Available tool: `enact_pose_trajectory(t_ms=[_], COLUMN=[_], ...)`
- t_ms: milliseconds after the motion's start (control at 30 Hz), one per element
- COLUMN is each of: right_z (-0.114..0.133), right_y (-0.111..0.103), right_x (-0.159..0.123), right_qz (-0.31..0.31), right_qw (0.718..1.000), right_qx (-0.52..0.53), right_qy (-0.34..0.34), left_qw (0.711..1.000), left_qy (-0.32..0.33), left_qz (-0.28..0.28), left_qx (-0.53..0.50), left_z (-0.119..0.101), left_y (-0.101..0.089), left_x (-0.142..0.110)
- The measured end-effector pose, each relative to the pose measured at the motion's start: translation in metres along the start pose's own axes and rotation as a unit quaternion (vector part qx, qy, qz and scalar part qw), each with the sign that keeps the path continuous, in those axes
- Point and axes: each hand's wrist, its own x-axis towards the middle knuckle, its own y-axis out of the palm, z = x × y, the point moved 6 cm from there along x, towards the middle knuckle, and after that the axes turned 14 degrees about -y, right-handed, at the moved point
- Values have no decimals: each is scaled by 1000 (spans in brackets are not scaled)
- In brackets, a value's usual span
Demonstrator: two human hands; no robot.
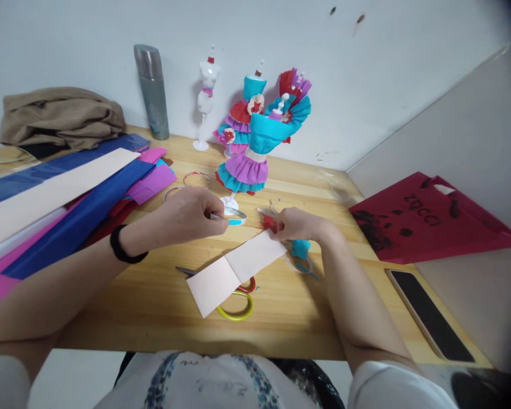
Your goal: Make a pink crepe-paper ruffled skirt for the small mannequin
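My left hand [191, 218] is closed, pinching a thin curled strip [238, 220] that shows white and blue. My right hand [298, 223] grips the upper right end of a pale pink paper strip [255, 255], which has a fold line across its middle. Under that paper lie scissors [236, 309] with yellow and red handles, their dark tip poking out at the left. A mini dress form [259, 136] in a turquoise and purple ruffled paper dress stands just beyond my hands. Red and turquoise scraps [300, 249] lie around my right hand.
Long sheets of coloured paper [80, 199] cover the left side, near a brown cloth [62, 116]. A grey flask [153, 94], a bare white dress form [206, 94] and other dressed forms stand by the wall. At right are a red bag [409, 227] and a phone [428, 312].
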Motion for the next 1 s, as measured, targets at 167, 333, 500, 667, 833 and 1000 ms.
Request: enact_pose_trajectory(t_ms=[167,333,500,667,833,1000], right_z=[8,10,6,18,31,13], right_y=[4,2,7,2,-13,-13], right_x=[5,2,8,2,-18,-17], right_qz=[19,19,23,6,-42,-35], right_qw=[999,998,999,994,962,990], right_qx=[0,7,6,38,166,94], right_qy=[-37,-55,-47,-100,-211,-103], left_qw=[1000,999,999,1000,1000,1000], left_qy=[9,22,39,21,-9,-3], left_qz=[-8,-33,-26,-14,-5,-1], left_qx=[10,23,21,-5,-3,14], left_z=[3,6,6,8,11,13], left_y=[3,3,4,3,2,4], left_x=[2,3,4,4,6,7])
